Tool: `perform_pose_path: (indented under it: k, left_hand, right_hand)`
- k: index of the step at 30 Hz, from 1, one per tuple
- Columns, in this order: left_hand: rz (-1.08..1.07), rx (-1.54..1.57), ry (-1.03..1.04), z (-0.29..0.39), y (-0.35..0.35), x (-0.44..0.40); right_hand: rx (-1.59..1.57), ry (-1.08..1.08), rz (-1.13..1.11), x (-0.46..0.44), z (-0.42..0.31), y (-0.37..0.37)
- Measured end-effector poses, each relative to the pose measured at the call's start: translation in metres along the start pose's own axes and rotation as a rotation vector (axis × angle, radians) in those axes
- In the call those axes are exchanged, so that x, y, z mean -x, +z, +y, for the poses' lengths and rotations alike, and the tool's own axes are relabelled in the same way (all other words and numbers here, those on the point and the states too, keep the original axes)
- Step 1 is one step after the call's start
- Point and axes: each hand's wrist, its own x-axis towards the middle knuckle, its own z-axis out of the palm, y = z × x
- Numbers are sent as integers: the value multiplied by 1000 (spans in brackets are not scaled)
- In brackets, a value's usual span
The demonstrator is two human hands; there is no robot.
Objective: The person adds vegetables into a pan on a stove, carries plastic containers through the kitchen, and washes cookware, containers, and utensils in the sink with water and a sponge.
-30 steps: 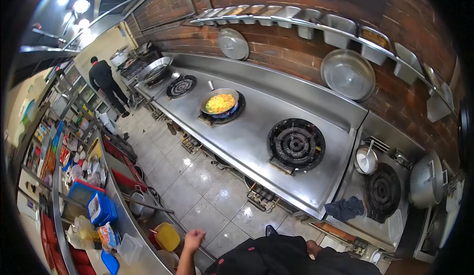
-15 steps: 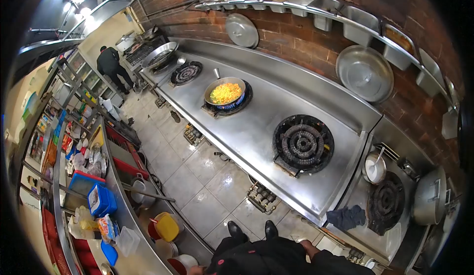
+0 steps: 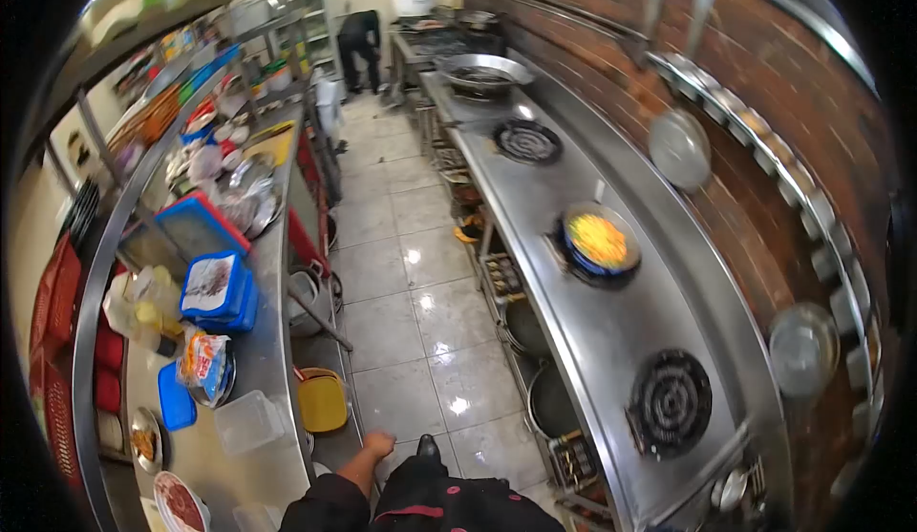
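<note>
Tiled floor (image 3: pixel 382 284) below left hand (image 3: pixel 380 443), forearm (image 3: pixel 359 470) angled forward, fingers (image 3: pixel 387 440) curled

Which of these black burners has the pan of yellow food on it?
The middle burner, under the pan. The near burner and far burner on either side are bare.

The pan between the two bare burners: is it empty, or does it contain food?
It contains food: yellow-orange pieces cover much of the inside of the pan.
</note>
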Motion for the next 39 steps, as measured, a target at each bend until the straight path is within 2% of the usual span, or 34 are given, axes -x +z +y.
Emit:
perform_pose_path:
  k: [4,7,9,13,15,16,19,21,22,24,25,27,28,29,30,31,33,34,35,36,38,39]
  left_hand:
    - [-39,26,37,3,-39,-45]
    - [73,140,19,-2,-58,-77]
    - [247,470,-115,2,-82,-93]
    - [385,524,-52,-1,-126,-109]
    - [410,810,-68,-5,-143,-105]
    - [422,823,-96,-5,-152,-98]
    - [465,961,-278,-14,-182,-83]
    - [313,946,-382,-49,-155,-104]
    - [336,959,-405,-59,-140,-109]
    - [505,1293,-335,-75,-117,-113]
    - [523,1300,-363,-84,-122,-106]
    - [360,181,-91,-84,-132,-83]
    - [373,192,-120,-82,-134,-79]
    - [353,625,-386,-76,-126,-73]
    - [321,1068,-644,-68,-119,-66]
    - [334,1098,-666,-62,-124,-55]
    - [293,820,-645,-48,-130,-34]
    - [322,870,-684,-53,-111,-38]
    - [385,740,-702,-63,-75,-49]
    - [440,620,-740,-51,-45,-47]
    - [293,965,-944,-25,-63,-27]
    - [339,1027,-1014,-19,-46,-28]
  right_hand:
    - [-48,-32,26,-43,-102,-48]
    - [-70,-71,27,-68,-160,-71]
    - [-57,-95,13,-84,-191,-83]
    - [62,-157,-42,-128,-232,-106]
    - [168,-204,-75,-161,-245,-118]
    - [241,-248,-96,-179,-252,-125]
    - [601,-507,-158,-258,-273,-143]
    - [966,-795,-190,-328,-287,-150]
    - [1178,-969,-178,-376,-288,-149]
    - [1002,-962,-273,-361,-399,-208]
    - [915,-956,-321,-347,-462,-241]
    - [398,-628,-378,-387,-521,-253]
    - [128,-492,-360,-414,-544,-257]
    - [-63,-143,-346,-410,-598,-272]
    - [-34,-153,-362,-410,-639,-282]
    - [-95,-129,-367,-408,-674,-292]
    - [-94,-124,-386,-414,-717,-304]
    - [-60,-171,-397,-427,-736,-304]
    - [-12,-221,-419,-445,-753,-300]
    - [-145,-120,-507,-469,-758,-295]
    - [49,-146,-564,-485,-770,-283]
    - [132,-147,-578,-489,-778,-279]
